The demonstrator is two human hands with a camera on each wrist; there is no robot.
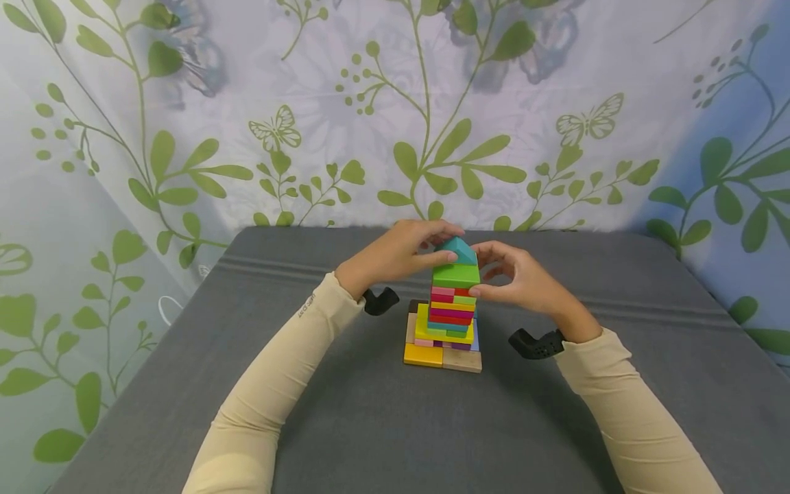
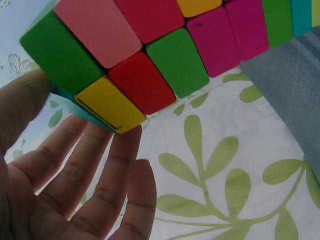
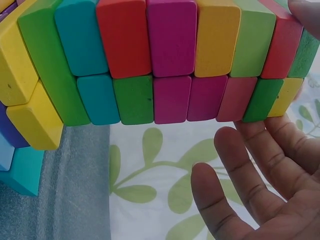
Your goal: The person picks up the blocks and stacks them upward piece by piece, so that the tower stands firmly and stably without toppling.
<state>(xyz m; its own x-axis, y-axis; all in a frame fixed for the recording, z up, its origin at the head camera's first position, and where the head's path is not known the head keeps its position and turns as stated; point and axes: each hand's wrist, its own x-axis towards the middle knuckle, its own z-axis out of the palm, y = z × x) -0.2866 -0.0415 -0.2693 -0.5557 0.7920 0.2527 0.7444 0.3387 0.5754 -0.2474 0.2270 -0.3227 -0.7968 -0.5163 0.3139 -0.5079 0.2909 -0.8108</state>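
Note:
A tower of colored wooden blocks (image 1: pixel 452 312) stands upright on a wider base of flat blocks (image 1: pixel 423 355). On its top sits a teal triangular block (image 1: pixel 459 250), above a green block (image 1: pixel 455 276). My left hand (image 1: pixel 404 252) pinches the teal block, thumb at the front and fingers behind; in the left wrist view its fingertips reach a yellow block (image 2: pixel 110 104). From the other side my right hand (image 1: pixel 518 276) holds the tower's upper layers. Its thumb (image 3: pixel 306 15) touches near a red block (image 3: pixel 282 42), and its fingers reach the opposite side; the ring and little fingers stay apart from the blocks.
The tower stands on a grey cloth-covered table (image 1: pixel 370 425). Behind the table's far edge hangs a white curtain (image 1: pixel 345 158) with green leaves and butterflies. Black wrist cameras (image 1: pixel 535 344) jut out beside the tower. A thin white cable loop (image 1: pixel 163 310) shows at the left edge.

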